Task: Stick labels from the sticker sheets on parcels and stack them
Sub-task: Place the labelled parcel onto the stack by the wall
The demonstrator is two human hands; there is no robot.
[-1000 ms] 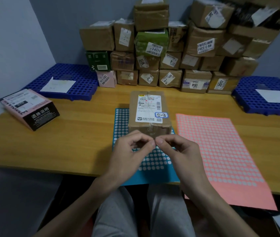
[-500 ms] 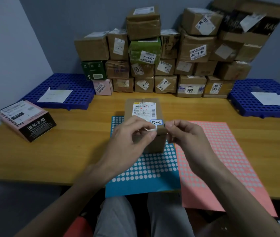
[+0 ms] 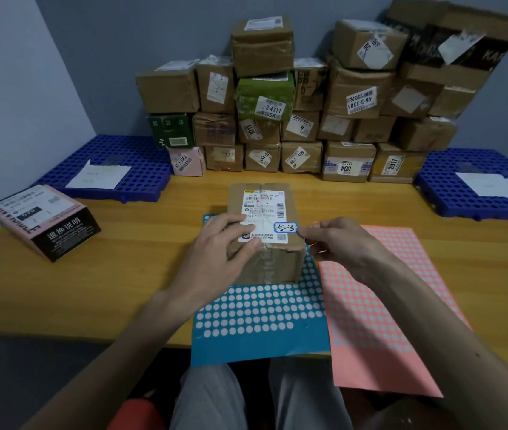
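A brown cardboard parcel (image 3: 277, 265) with a white shipping label stands on the far end of the blue sticker sheet (image 3: 262, 324). A small blue-bordered label reading 5-3 (image 3: 285, 228) sits at the parcel's right top edge. My left hand (image 3: 221, 243) lies flat on the parcel's top left, fingers pressing on the white label, thumb at the front. My right hand (image 3: 336, 243) pinches the parcel's right top edge just beside the 5-3 label. Any small sticker under my fingers is hidden. The pink sticker sheet (image 3: 380, 305) lies to the right.
Many labelled parcels (image 3: 302, 119) are stacked against the back wall. Blue plastic grid pallets with white paper lie at back left (image 3: 141, 178) and back right (image 3: 445, 187). A pink and black box (image 3: 45, 221) rests on the wooden table (image 3: 122, 268) at left.
Both hands rose from a fingertip pinch in front of the parcel onto it. The left hand flattened on its top; the right hand reached its right edge.
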